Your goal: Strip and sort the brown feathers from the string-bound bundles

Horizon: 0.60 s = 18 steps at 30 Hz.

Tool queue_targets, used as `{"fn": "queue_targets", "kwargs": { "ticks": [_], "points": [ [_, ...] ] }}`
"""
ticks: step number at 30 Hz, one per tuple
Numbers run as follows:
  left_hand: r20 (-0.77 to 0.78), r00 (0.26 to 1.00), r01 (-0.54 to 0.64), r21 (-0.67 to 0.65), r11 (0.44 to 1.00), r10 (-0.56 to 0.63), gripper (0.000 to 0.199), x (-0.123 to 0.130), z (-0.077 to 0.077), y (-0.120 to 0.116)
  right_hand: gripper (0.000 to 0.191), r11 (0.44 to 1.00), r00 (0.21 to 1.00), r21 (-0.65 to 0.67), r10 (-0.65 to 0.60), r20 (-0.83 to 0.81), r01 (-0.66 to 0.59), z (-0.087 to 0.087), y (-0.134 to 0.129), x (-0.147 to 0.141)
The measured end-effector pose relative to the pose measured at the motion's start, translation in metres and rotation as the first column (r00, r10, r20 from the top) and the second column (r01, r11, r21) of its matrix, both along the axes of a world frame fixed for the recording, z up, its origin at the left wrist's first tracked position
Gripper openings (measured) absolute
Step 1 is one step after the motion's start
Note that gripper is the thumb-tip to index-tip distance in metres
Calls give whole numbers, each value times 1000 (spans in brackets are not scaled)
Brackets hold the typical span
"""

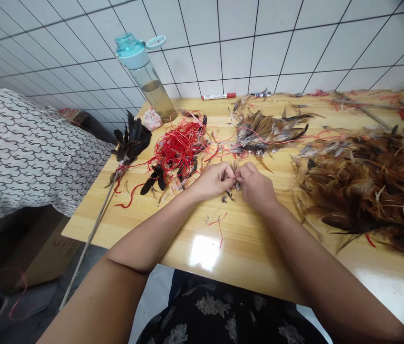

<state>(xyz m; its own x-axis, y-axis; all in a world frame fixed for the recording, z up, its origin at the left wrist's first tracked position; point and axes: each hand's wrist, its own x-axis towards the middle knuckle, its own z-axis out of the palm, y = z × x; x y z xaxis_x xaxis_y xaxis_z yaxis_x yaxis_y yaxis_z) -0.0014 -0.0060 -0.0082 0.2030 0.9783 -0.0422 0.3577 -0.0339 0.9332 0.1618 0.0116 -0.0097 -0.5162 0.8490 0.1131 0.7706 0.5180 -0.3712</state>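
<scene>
Now my left hand (217,180) and my right hand (258,187) both have closed fingertips, and between them they pinch a small grey-brown feather tuft (237,183) over the pale wooden table (187,224). Near them, at ten o'clock, lies a tangle of red string (177,149); at one o'clock, a brown-and-grey feather bunch (264,131). Farther, at three o'clock, is a big brown feather heap (374,186), and toward eleven, a clear plastic bottle (157,93).

Black top (212,313), pale grey flower print; forearms bare.

Small feather tuft (238,185), apparently brownish, between left hand (218,180) and right hand (256,185)
</scene>
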Motion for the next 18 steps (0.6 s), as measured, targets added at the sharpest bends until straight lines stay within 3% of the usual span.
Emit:
{"fn": "queue_targets", "kwargs": {
  "ticks": [7,14,18],
  "points": [
    [243,961,-79,-214,974,131,10,7,3,1,21,1000,997,12,7,73,-8,3,-2,-1],
    [461,841,-94,-393,915,284,14,9,13,2,28,966,987,248,37,154,-75,4,-11,-4],
    [515,800,-71,-427,901,307,14,7,13,2,33,947,981,297,68,180,-121,4,-14,-4]
  ]
}}
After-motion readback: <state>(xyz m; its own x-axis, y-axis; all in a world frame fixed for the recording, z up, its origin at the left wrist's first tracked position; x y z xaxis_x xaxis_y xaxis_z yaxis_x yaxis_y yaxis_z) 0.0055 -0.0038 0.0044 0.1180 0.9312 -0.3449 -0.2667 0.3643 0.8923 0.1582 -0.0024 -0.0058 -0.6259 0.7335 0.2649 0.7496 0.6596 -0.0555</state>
